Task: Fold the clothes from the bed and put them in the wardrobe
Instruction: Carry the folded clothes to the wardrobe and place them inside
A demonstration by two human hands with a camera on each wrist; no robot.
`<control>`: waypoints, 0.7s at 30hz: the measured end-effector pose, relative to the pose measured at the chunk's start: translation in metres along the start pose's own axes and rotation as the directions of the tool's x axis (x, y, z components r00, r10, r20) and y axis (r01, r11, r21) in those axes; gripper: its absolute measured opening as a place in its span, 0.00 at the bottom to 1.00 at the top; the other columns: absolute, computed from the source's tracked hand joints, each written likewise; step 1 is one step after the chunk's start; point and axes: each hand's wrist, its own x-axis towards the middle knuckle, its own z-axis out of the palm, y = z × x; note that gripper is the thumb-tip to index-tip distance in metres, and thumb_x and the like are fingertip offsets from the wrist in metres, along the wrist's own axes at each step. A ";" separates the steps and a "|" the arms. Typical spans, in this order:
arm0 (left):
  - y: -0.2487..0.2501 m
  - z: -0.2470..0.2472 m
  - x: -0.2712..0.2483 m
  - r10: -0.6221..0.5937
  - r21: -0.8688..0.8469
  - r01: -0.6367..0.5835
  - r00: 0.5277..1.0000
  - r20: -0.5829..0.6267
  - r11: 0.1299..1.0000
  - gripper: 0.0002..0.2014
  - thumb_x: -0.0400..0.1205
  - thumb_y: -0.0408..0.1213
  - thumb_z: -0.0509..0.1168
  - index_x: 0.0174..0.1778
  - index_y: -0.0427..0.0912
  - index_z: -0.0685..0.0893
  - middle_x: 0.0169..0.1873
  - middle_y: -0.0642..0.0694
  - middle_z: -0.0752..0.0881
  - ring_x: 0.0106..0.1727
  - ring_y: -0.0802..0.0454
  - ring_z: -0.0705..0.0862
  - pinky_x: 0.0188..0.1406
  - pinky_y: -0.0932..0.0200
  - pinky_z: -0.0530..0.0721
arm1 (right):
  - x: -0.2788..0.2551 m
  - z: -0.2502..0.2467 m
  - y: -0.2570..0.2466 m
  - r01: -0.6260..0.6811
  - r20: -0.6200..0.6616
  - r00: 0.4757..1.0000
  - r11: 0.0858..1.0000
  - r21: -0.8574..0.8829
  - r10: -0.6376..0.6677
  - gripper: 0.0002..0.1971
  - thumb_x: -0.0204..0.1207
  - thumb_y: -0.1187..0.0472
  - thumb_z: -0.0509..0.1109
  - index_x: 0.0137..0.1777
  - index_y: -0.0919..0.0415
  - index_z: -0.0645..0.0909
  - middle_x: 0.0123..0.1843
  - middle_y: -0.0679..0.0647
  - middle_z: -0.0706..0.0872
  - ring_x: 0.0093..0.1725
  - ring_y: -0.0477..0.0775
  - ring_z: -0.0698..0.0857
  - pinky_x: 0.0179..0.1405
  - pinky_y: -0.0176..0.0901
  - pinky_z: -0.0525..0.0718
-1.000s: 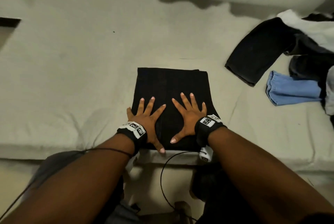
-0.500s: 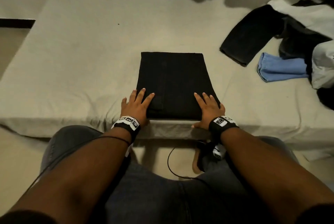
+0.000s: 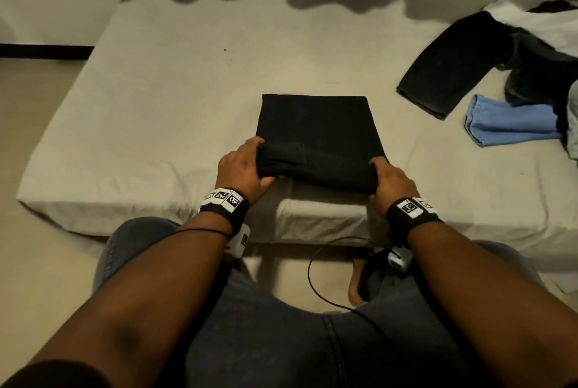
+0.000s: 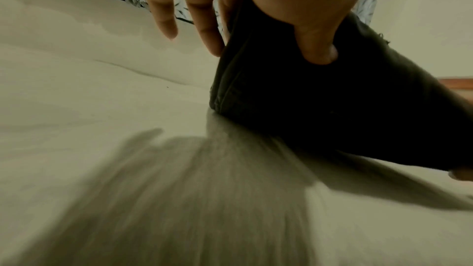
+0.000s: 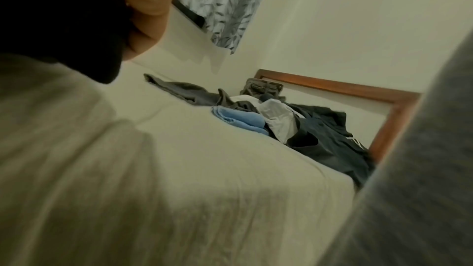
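A folded black garment [image 3: 316, 131] lies on the beige bed [image 3: 175, 99], its near edge raised off the sheet. My left hand [image 3: 247, 165] grips the near left corner, thumb under the fabric and fingers over it. In the left wrist view the thumb [image 4: 317, 48] presses into the black cloth [image 4: 320, 108]. My right hand [image 3: 389, 182] grips the near right corner, its fingers tucked under the fold. The right wrist view shows the black fabric [image 5: 64, 23] against the palm.
A pile of unfolded clothes sits at the bed's right: a dark trouser leg [image 3: 453, 62], a light blue piece [image 3: 513, 120] and a white garment [image 3: 544, 21]. The same pile [image 5: 281, 120] shows by a wooden frame [image 5: 384, 98]. My knees meet the bed's front edge.
My hands went from lying flat on the garment to its near corners, then curled round them and raised the near edge. The head camera has pulled back.
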 end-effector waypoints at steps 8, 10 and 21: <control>0.020 -0.051 0.007 -0.020 -0.472 -0.171 0.928 -0.373 0.865 0.25 0.72 0.50 0.77 0.61 0.46 0.79 0.49 0.53 0.85 0.49 0.58 0.85 0.53 0.50 0.86 | -0.016 -0.103 -0.004 0.363 -0.499 0.833 0.917 0.166 -0.239 0.20 0.66 0.69 0.76 0.59 0.57 0.88 0.53 0.57 0.89 0.54 0.60 0.86 0.55 0.42 0.78; 0.034 -0.078 0.008 -0.030 -0.533 -0.286 0.862 -0.507 0.796 0.30 0.75 0.44 0.78 0.68 0.38 0.75 0.51 0.59 0.85 0.52 0.63 0.86 0.54 0.50 0.87 | -0.030 -0.131 -0.009 0.493 -0.634 0.733 0.834 0.247 -0.246 0.18 0.68 0.70 0.77 0.59 0.64 0.86 0.53 0.50 0.88 0.52 0.50 0.85 0.55 0.35 0.77; 0.023 -0.092 0.088 -0.285 -0.634 0.058 0.922 -0.261 0.771 0.33 0.77 0.54 0.77 0.74 0.45 0.75 0.56 0.70 0.86 0.56 0.77 0.82 0.61 0.68 0.82 | 0.046 -0.142 -0.032 0.510 -0.718 0.696 0.718 0.474 -0.020 0.24 0.67 0.59 0.83 0.61 0.55 0.78 0.53 0.45 0.82 0.51 0.37 0.81 0.55 0.33 0.79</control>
